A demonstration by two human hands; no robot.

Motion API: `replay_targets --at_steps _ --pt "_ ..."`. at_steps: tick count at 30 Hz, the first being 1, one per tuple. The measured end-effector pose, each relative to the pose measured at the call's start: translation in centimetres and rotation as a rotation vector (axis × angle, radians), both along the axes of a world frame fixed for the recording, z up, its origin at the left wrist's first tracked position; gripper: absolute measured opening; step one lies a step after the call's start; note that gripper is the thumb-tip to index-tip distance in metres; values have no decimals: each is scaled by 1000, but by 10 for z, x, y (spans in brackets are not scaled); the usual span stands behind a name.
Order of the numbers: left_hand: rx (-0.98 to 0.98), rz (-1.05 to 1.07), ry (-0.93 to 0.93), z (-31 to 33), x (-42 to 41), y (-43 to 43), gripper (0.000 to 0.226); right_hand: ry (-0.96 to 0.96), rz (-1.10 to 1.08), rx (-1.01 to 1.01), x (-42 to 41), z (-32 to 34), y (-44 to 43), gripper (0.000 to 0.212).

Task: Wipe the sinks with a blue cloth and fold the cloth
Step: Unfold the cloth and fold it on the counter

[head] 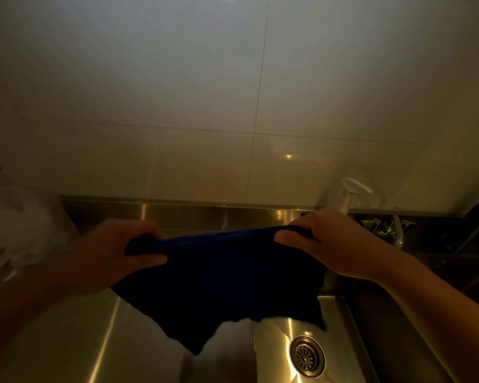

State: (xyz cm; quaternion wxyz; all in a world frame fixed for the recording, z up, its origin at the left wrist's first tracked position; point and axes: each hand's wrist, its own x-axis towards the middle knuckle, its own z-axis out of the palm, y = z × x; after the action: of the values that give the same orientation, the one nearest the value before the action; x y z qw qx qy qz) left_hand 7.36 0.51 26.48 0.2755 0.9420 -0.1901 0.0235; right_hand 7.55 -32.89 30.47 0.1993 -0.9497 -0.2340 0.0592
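A dark blue cloth (227, 283) hangs stretched between my two hands above a steel sink (340, 322). My left hand (108, 258) pinches its upper left corner, thumb in front. My right hand (335, 244) grips the upper right corner, fingers curled over the edge. The cloth's lower edge droops in uneven points over the basin. The sink's round drain strainer (307, 356) shows below the cloth at the lower right. The light is dim and yellow.
A white tiled wall (233, 106) rises behind a steel backsplash (194, 214). A white spray bottle (349, 194) stands behind my right hand, with tap handles (385, 226) and dark items to the right. Pale white objects (17, 230) lie at the left.
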Motion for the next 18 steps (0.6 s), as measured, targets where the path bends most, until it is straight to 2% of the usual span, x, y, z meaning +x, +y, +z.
replay_targets --at_steps 3,8,10,12,14,16,18 --pt "18 -31 -21 16 9 9 26 -146 66 14 0 4 -1 67" --pt "41 -67 -8 35 15 22 27 -238 119 32 3 4 -8 24" --pt "58 -90 -10 35 16 28 28 -271 151 43 4 3 -8 17" --pt "63 -105 -37 33 17 34 31 -297 174 58 3 3 -9 17" --pt "49 -99 -57 34 18 41 44 -296 171 92 4 3 -12 24" --pt "52 -92 -75 33 21 51 56 -270 134 164 5 4 -18 24" --pt "33 -77 -42 31 22 63 57 -208 108 238 6 3 -23 26"
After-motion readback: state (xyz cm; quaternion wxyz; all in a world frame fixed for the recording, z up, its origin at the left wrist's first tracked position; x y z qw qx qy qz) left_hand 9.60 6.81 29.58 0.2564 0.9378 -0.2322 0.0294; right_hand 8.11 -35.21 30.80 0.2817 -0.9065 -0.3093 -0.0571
